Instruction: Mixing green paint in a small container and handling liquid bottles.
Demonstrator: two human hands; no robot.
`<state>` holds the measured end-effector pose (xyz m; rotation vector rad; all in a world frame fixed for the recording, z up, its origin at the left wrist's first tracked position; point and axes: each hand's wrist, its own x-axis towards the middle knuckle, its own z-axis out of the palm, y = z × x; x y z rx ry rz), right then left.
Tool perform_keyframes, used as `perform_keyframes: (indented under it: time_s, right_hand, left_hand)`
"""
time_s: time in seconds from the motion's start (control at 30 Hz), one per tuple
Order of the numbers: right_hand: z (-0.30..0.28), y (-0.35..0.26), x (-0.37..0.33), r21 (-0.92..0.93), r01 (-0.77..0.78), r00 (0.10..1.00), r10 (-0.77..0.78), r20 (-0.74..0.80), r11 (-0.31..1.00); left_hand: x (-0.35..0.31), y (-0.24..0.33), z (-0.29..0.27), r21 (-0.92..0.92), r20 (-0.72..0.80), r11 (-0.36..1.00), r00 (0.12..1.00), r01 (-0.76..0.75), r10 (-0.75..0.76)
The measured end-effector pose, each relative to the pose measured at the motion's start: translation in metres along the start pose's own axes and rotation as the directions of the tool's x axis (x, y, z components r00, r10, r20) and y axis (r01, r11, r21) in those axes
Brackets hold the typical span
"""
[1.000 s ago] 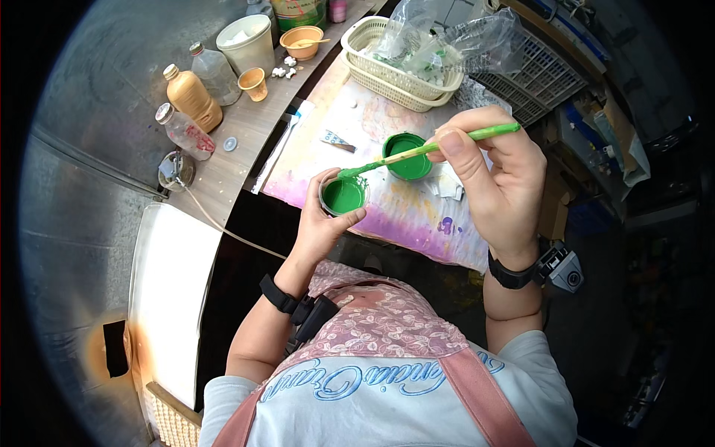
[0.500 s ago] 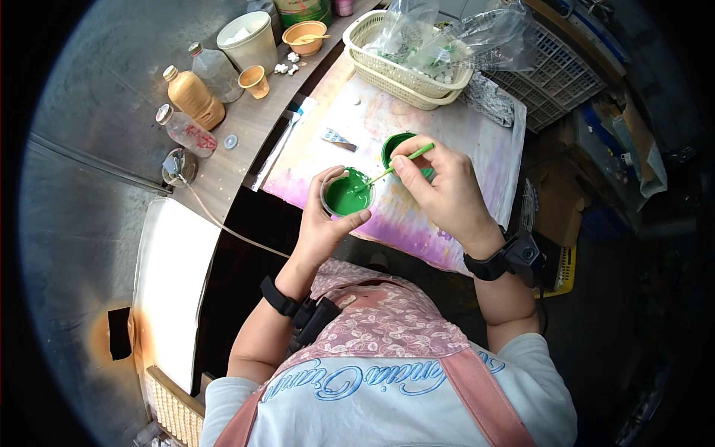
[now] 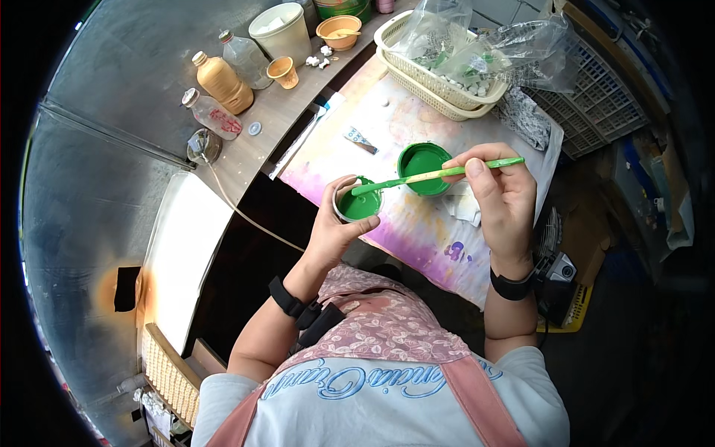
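Note:
My left hand (image 3: 333,227) is wrapped round a small clear cup of green paint (image 3: 356,207), with some paint on its rim. Between the fingertips of my right hand (image 3: 505,200), a thin stick (image 3: 426,176) is pinched, bare wood in the middle and coated green towards both ends. Its paint-covered tip hovers over the mouth of the cup, pointing left. Under the stick, a wider tub of green paint (image 3: 423,158) stands on the stained table sheet (image 3: 402,223). A crumpled white piece (image 3: 465,204) lies beside that tub.
A cream basket (image 3: 424,93) with plastic bags stands at the far side. On the left bench are bottles (image 3: 223,83), an orange cup (image 3: 283,72), a white bucket (image 3: 279,33) and an orange bowl (image 3: 339,33). A flattened tube (image 3: 360,140) lies on the sheet.
My right hand has drawn the stick up out of the cup and moved right. The tub of green paint is now more fully uncovered, and the view has shifted slightly.

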<state>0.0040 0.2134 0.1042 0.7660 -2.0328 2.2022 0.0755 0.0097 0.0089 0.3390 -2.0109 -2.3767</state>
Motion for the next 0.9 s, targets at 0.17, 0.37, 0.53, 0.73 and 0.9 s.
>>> perform_keyframes:
  time_s: [0.17, 0.37, 0.53, 0.73, 0.9]
  right_hand:
    - [-0.004, -0.007, 0.000, 0.097, 0.008, 1.000, -0.008, -0.007, 0.995]
    - [0.000, -0.012, 0.002, 0.111, 0.038, 0.999, -0.041, 0.023, 0.993]
    - [0.028, -0.010, 0.004, 0.055, 0.049, 0.997, -0.053, 0.061, 0.997]
    - [0.106, 0.012, 0.005, -0.155, 0.005, 0.965, 0.036, 0.259, 0.988]
    - [0.184, 0.019, 0.007, -0.261, 0.024, 0.889, 0.099, 0.446, 0.965]
  left_hand:
    - [-0.006, 0.004, 0.003, -0.009, -0.036, 0.999, 0.998, 0.044, -0.044]
    - [-0.013, 0.006, -0.005, -0.053, -0.053, 0.997, 0.997, 0.048, -0.051]
    - [-0.019, 0.010, -0.024, -0.103, -0.063, 0.994, 0.998, 0.023, -0.030]
    - [-0.029, 0.019, -0.069, -0.079, -0.095, 0.992, 0.992, -0.094, 0.086]
    - [-0.044, 0.027, -0.139, -0.112, -0.189, 0.978, 0.970, -0.175, 0.152]
